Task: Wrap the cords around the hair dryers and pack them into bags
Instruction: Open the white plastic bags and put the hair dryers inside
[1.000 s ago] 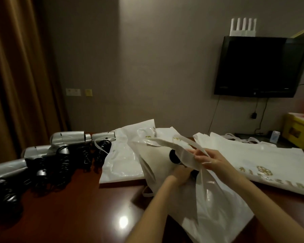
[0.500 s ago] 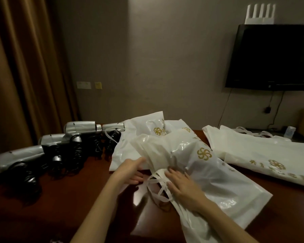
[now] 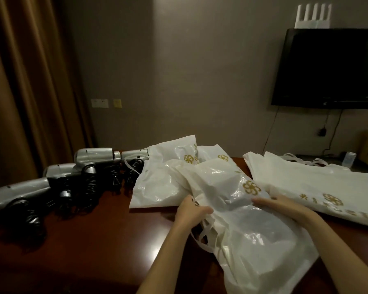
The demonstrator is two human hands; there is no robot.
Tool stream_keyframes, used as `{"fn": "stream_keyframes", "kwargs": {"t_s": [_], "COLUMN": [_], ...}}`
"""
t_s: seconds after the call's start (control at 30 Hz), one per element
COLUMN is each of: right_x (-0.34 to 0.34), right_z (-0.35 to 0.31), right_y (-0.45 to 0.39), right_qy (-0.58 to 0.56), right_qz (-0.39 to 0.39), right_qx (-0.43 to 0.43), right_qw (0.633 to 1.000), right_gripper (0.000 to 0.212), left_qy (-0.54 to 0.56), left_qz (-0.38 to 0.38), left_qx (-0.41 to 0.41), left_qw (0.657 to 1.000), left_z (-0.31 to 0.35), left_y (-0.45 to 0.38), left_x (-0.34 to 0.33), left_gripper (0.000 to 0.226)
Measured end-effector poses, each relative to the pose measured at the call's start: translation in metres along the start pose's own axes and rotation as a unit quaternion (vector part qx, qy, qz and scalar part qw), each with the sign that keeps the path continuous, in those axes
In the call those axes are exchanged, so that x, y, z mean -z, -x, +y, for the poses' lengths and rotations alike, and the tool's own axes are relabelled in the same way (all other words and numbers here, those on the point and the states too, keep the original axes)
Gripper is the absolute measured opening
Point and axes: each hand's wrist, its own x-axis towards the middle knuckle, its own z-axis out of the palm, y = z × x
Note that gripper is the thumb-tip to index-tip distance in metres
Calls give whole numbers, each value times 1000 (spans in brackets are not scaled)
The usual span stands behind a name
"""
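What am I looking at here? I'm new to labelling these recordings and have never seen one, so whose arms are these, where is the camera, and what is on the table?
There is no machine here: the arms belong to a person, and the single camera sits on that person's head, looking forward and down.

The left hand grips the gathered edge of a white plastic bag near its loop handles, and the right hand lies on the bag's far side with straight fingers.

On the dark wooden table, silver hair dryers with black coiled cords lie in a row on the left. More white bags with gold logos sit behind the held one, and a flat stack of bags lies to the right. What the held bag contains cannot be made out.
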Motion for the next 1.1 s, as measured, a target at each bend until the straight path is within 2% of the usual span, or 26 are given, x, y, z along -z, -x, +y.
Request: {"fn": "stream_keyframes", "kwargs": {"t_s": [0.1,0.2,0.27,0.33,0.4,0.47,0.57,0.67,0.73,0.83,0.9,1.0,1.1], "right_x": [5,-5,-13,-19,-21,-23,-25,-23,-22,-26,-36,-58,-77], "right_z": [2,-2,-1,-1,0,-5,-10,-38,-67,-108,-125,-129,-119], "right_y": [0,2,2,3,5,15,14,4,-17,-66,-107,-153,-170], "right_qy": [9,-39,-68,-91,-108,-115,-122,-183,-203,-233,-249,-258,-243], "right_qz": [-65,-93,-89,-84,-86,-86,-76,-34,5,26,23,22,15], "right_qx": [6,-7,-11,0,15,32,64,129,168,199,198,171,128], "right_qw": [998,995,994,992,990,989,988,974,965,951,948,951,961], "right_gripper": [39,40,46,67,91,78,78,48,40,42,55,71,65], "left_qy": [76,96,97,96,106,119,121,104,97,86,77,62,63], "left_qz": [23,39,18,-11,-37,-53,-35,-14,-4,10,15,26,35], "left_qx": [17,36,57,59,37,13,-26,-82,-115,-129,-111,-76,-16], "left_qw": [997,994,993,994,993,991,992,991,989,988,991,995,997], "left_z": [2,-2,-1,2,10,18,38,71,98,130,139,127,92], "left_y": [5,7,7,6,7,5,-1,-25,-50,-98,-130,-173,-199], "left_x": [2,7,8,4,-2,-7,2,29,49,76,89,99,101], "left_gripper": [73,37,39,51,40,37,40,42,43,42,42,41,50]}}
